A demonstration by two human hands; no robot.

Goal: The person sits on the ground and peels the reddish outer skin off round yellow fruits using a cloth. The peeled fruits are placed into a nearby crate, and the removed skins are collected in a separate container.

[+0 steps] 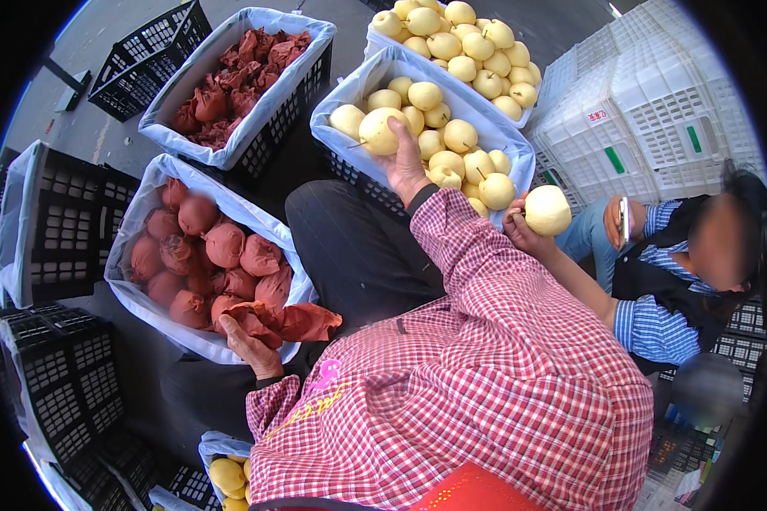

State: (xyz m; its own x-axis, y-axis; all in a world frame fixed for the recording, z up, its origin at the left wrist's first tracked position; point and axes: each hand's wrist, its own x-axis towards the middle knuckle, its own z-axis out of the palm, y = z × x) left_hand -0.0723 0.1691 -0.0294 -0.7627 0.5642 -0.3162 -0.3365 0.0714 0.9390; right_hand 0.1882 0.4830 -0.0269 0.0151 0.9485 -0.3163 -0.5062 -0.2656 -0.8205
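My right hand (406, 160) grips a pale yellow pear (378, 131) by its side, with the stem pointing left, over a blue-lined crate (319, 121) of bare pears. Red-brown paper wrapping (307, 322) is held in my left hand (250, 348), at the near edge of another lined crate (124, 287). That crate holds several pears wrapped in red-brown paper (225, 244). Part of my left hand's fingers is hidden by the paper.
A co-worker (665, 274) at the right holds a pear (548, 210) and a phone (624, 222). Crumpled paper (243, 83) fills a lined crate at the upper left. Another heap of pears (479, 46) lies beyond. White crates (645, 108) are stacked at the right, black crates (70, 377) at the left.
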